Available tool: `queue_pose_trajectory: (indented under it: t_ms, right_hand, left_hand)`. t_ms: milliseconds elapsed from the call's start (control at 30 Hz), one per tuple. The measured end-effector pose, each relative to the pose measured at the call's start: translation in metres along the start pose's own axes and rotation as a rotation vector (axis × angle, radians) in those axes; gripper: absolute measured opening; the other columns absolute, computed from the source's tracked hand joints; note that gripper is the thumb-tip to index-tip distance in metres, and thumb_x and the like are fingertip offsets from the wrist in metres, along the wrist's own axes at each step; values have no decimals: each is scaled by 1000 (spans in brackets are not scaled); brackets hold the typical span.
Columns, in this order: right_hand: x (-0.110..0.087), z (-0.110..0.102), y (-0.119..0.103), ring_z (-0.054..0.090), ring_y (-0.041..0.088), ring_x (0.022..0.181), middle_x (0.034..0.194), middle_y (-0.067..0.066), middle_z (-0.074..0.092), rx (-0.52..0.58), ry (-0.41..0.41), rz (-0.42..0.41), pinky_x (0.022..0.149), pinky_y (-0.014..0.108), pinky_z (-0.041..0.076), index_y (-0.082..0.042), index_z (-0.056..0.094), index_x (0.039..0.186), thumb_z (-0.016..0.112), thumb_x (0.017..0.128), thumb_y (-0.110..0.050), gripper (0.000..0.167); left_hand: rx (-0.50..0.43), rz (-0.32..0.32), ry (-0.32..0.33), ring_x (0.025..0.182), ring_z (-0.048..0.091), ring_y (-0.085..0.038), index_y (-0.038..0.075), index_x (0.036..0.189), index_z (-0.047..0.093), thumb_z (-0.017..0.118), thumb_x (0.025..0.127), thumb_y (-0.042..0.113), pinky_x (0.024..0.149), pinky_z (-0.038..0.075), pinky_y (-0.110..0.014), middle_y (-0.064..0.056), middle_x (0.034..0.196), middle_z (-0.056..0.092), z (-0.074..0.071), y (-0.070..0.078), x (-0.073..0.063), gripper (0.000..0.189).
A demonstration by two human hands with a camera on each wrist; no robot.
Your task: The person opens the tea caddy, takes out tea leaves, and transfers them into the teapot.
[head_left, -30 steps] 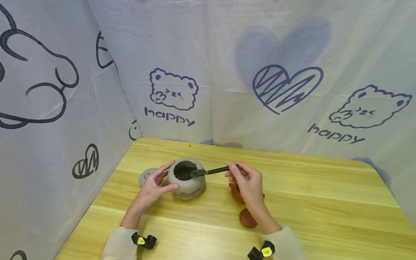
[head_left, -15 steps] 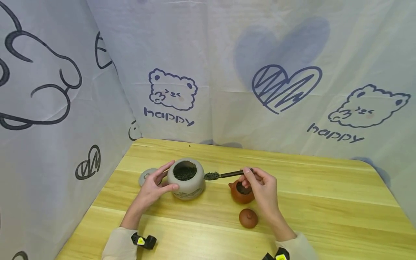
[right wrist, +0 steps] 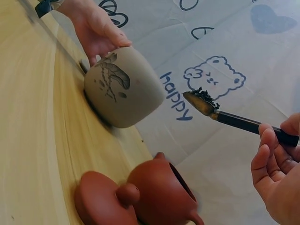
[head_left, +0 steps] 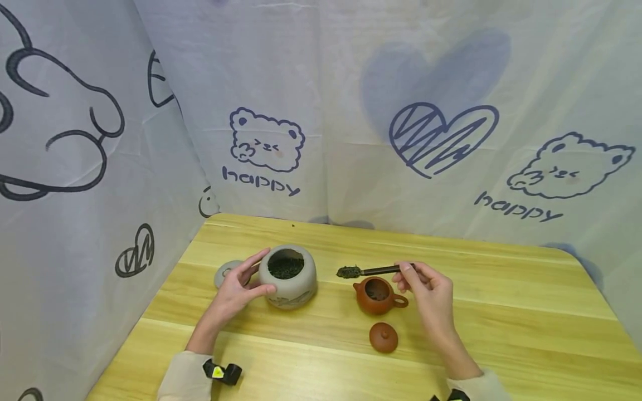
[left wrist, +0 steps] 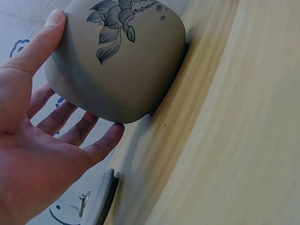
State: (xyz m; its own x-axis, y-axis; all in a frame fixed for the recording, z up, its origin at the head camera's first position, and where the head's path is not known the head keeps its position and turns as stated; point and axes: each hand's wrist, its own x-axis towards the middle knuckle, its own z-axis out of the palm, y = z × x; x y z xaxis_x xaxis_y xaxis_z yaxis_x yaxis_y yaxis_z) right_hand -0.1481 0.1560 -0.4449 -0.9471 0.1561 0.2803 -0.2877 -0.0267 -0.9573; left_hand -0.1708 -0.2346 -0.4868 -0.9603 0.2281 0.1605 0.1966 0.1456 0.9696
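Note:
My left hand (head_left: 237, 291) holds the side of a round grey tea jar (head_left: 297, 288), thumb at the front and fingers behind. Dark loose tea leaves (head_left: 286, 268) show inside its open mouth. In my right hand (head_left: 430, 292), thumb and fingers pinch the dark handle of a tea scoop (head_left: 379, 270). A heap of leaves lies on the scoop's metal bowl (right wrist: 199, 103), which points left. Just below the scoop in the head view stands a reddish-brown clay teapot (head_left: 370, 304), uncovered, with some dark bits inside. Its spout faces left and its handle right.
The teapot's knobbed lid (head_left: 383, 338) lies in front of the pot. Behind my left hand, the jar's grey lid (head_left: 222, 273) rests on the wooden table (head_left: 501, 312). A printed cloth (head_left: 351, 184) hangs along the back and left edges.
My right hand has moved right, carrying the loaded scoop from the jar's mouth to above the teapot's left rim. The teapot and its lid have come into fuller view. My left hand stays on the jar.

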Motion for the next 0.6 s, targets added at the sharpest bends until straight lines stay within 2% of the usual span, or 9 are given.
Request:
queue_pose_trajectory:
  t_ms: [267,600]
  right_hand:
    - [1,-20,4,64,17,66,79,12,71,-34,36,-1,65,24,59,12,71,104,65,103,-16,28]
    - [0,-39,20,62,16,66,78,11,71,-18,58,23,63,23,58,16,69,106,63,103,-12,28]
  left_hand:
    - [4,11,1,149,34,-32,17,159,41,81,89,5,115,38,-47,-6,165,34,1,-3,0,82]
    - [8,23,2,149,34,-32,17,159,41,81,89,6,115,38,-47,-5,165,34,2,-6,-1,81]
